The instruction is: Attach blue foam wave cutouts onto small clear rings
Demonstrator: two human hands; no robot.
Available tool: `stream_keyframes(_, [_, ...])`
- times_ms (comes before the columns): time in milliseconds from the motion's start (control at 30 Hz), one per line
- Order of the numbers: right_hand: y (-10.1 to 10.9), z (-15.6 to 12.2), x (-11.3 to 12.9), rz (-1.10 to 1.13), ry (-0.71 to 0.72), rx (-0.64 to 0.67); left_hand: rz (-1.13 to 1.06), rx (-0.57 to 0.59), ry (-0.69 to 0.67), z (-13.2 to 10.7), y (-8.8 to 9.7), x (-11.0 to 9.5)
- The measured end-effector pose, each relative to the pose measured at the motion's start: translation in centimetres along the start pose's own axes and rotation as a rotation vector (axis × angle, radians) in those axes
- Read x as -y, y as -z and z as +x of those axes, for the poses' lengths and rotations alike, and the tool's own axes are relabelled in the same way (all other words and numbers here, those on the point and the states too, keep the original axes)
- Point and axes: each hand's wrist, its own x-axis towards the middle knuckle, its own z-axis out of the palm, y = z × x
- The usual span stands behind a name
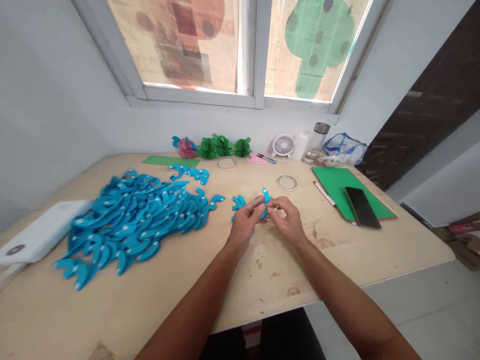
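Near the middle of the table, my left hand (pixel 245 222) and my right hand (pixel 285 218) meet, fingertips pinched close together. Between them is a curved blue paper piece (pixel 266 194) with a small white patch near its upper tip; both hands grip it, and its lower part is largely hidden by my fingers. Just beyond my left hand lie a few more blue paper pieces (pixel 237 201), partly covered. To the left spreads a large heap of similar blue pieces (pixel 146 210), many with white patches.
Two rolls of narrow tape (pixel 287 183) lie behind my hands. At right, a phone (pixel 362 207) rests on green sheets (pixel 337 187) beside a pen (pixel 324 193). Along the wall stand green paper figures (pixel 224 145), a small fan (pixel 283 145) and a bottle (pixel 317 142). A white device (pixel 45 230) sits far left.
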Motion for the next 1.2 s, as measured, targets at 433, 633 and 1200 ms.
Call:
stream_keyframes(433, [-0.2, 0.0, -0.2, 0.017, 0.021, -0.022, 0.052, -0.003, -0.034, 0.2, 0.2, 0.3])
stream_keyframes(633, [-0.3, 0.0, -0.1, -0.074, 0.039, -0.036, -0.028, 0.037, 0.026, 0.2, 0.2, 0.4])
stream_keyframes(1200, [0.4, 0.2, -1.8, -0.165, -0.065, -0.192, -0.033, 0.019, 0.047, -0.1, 0.2, -0.3])
